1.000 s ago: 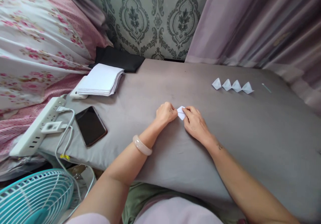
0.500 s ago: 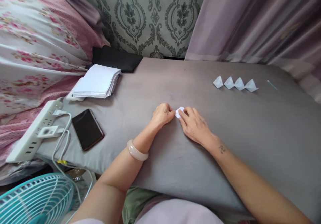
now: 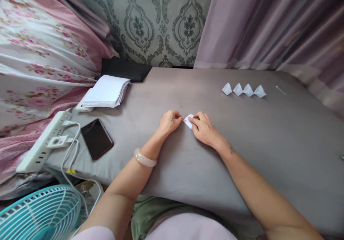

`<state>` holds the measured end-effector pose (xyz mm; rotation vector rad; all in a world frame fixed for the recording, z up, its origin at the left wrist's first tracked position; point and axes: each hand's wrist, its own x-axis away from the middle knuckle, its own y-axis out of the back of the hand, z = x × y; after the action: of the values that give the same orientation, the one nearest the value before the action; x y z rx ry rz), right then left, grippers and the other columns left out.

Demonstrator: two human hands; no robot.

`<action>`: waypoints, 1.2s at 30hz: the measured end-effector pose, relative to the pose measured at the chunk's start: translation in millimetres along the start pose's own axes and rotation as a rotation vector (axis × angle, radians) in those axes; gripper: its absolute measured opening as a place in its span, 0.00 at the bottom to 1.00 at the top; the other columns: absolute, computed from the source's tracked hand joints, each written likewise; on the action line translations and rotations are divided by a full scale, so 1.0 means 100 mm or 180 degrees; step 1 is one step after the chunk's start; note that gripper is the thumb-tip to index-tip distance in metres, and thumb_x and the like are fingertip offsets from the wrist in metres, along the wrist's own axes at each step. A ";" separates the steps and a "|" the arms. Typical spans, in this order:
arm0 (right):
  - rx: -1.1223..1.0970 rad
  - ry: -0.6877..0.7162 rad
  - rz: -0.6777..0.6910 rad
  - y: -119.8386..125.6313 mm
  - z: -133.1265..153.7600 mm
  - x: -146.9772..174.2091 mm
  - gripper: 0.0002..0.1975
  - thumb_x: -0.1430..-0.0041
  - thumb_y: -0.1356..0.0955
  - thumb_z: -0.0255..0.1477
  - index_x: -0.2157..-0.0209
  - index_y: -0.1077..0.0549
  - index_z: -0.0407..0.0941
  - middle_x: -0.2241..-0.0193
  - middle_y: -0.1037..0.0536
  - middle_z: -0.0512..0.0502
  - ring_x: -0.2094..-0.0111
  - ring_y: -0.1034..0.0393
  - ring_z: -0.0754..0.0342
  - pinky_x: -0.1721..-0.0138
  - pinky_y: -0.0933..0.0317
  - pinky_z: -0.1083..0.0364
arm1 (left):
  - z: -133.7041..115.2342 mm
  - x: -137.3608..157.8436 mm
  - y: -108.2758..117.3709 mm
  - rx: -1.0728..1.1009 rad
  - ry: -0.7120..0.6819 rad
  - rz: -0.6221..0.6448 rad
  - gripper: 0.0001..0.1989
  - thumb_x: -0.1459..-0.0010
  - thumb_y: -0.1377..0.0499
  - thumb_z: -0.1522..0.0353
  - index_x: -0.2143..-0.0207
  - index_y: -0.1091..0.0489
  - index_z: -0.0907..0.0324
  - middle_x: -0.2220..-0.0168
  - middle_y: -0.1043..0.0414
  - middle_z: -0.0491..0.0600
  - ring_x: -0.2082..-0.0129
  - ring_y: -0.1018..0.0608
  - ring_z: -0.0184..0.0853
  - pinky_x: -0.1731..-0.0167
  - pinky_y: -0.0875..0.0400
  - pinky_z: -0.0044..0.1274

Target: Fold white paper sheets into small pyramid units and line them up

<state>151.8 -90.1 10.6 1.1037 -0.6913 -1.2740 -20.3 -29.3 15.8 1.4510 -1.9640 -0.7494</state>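
Observation:
Between my hands, low over the middle of the grey-covered table, is a small folded piece of white paper (image 3: 188,122). My left hand (image 3: 171,121) pinches its left corner between thumb and finger, the other fingers curled in. My right hand (image 3: 205,128) grips the right side, thumb and fingertips pressed on the paper and partly hiding it. Farther off to the right stands a row of several folded white paper pieces (image 3: 238,89) with pointed tops.
At the back left lies a stack of white paper (image 3: 106,91) beside a black cloth-like item (image 3: 129,69). A smartphone (image 3: 96,139), a white power strip (image 3: 44,143) with cables and a teal fan (image 3: 40,213) are on the left. A thin small stick (image 3: 281,90) lies far right.
The view has shifted slightly. My right fingers have moved a little on the folded paper, and more of its lower part shows. Both hands keep hold of it.

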 end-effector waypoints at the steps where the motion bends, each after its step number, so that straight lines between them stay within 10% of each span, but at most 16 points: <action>1: 0.0000 -0.0007 0.0015 0.00 0.01 0.00 0.19 0.38 0.41 0.24 0.49 0.26 0.46 0.53 0.31 0.39 0.50 0.37 0.48 0.52 0.38 0.49 | -0.01 0.00 -0.02 -0.0047 0.0010 -0.0002 0.10 0.44 0.42 0.61 0.67 0.25 0.58 0.70 0.25 0.48 0.69 0.26 0.33 0.67 0.35 0.23; 9: -0.0788 -0.0084 -0.0081 -0.02 -0.11 -0.03 0.20 0.41 0.40 0.22 0.51 0.25 0.44 0.53 0.29 0.39 0.49 0.35 0.49 0.44 0.42 0.47 | -0.03 -0.08 -0.08 -0.0537 -0.0040 0.0208 0.07 0.42 0.44 0.65 0.65 0.31 0.59 0.65 0.28 0.51 0.64 0.27 0.36 0.63 0.33 0.26; 17: -0.4333 -0.1775 -0.0365 0.08 -0.40 -0.14 0.14 0.49 0.37 0.18 0.62 0.27 0.42 0.62 0.21 0.41 0.59 0.24 0.54 0.48 0.33 0.51 | 0.01 0.02 -0.19 -0.1101 -0.2086 0.0091 0.19 0.45 0.55 0.83 0.55 0.33 0.63 0.55 0.31 0.55 0.56 0.32 0.37 0.52 0.35 0.27; 22: -0.3270 -0.1513 -0.0793 0.06 -0.37 -0.08 0.15 0.49 0.39 0.18 0.63 0.25 0.43 0.64 0.21 0.43 0.60 0.25 0.53 0.50 0.33 0.48 | -0.17 0.20 -0.14 -0.1921 -0.1886 0.0281 0.16 0.38 0.55 0.78 0.56 0.31 0.64 0.55 0.30 0.55 0.55 0.31 0.40 0.55 0.32 0.28; 28: -0.0773 -0.0017 -0.0508 -0.04 -0.11 0.10 0.23 0.45 0.42 0.17 0.51 0.27 0.40 0.53 0.25 0.38 0.51 0.33 0.49 0.46 0.40 0.49 | -0.37 0.36 -0.21 -0.2393 -0.1456 0.0414 0.15 0.36 0.54 0.77 0.55 0.30 0.64 0.54 0.30 0.56 0.54 0.29 0.40 0.58 0.30 0.27; 36: 0.0607 -0.0016 0.0204 0.02 0.11 0.21 0.23 0.36 0.47 0.20 0.43 0.34 0.37 0.52 0.29 0.34 0.54 0.37 0.46 0.53 0.40 0.49 | -0.31 0.34 -0.27 -0.2339 -0.1547 0.0268 0.15 0.38 0.52 0.76 0.52 0.31 0.64 0.55 0.30 0.56 0.56 0.28 0.39 0.58 0.30 0.27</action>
<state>146.9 -113.7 13.0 1.2231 -0.8589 -1.1747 10.8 -72.0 21.0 0.7791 -1.7457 -1.6819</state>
